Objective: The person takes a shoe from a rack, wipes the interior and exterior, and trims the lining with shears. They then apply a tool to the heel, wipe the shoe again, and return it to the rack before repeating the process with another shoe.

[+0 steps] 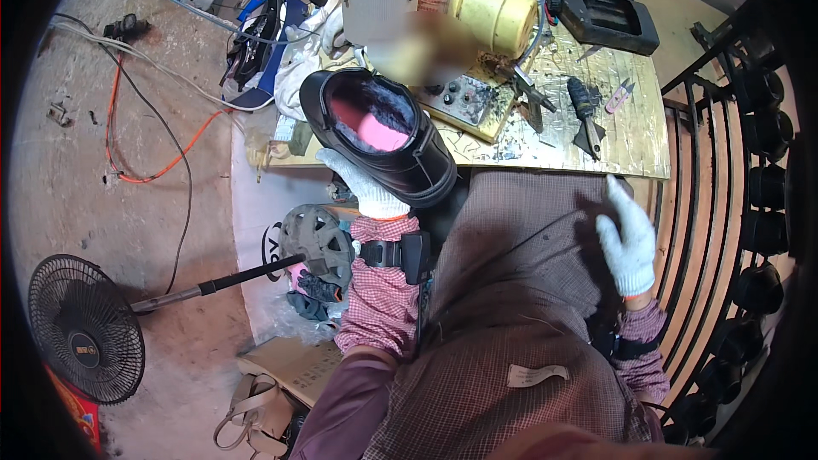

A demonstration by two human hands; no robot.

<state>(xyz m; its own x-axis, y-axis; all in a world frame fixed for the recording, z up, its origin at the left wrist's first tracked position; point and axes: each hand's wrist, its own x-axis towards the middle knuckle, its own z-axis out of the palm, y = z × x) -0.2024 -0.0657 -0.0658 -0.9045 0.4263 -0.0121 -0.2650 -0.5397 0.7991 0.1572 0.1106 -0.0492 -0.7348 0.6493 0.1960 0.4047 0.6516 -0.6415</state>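
Your checked garment (503, 349) lies nearest. Your left hand (368, 189) cups the black boot (407, 163), fingers partly hidden, across the left part of the front edge of the table (635, 140). Open room over your lap separates it from your right hand (630, 240), empty, thumb spread, near the front-right corner.

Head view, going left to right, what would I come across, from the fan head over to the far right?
Fan head, beige bag, black boot, black-handled tool, gloved right hand, row of dark items.
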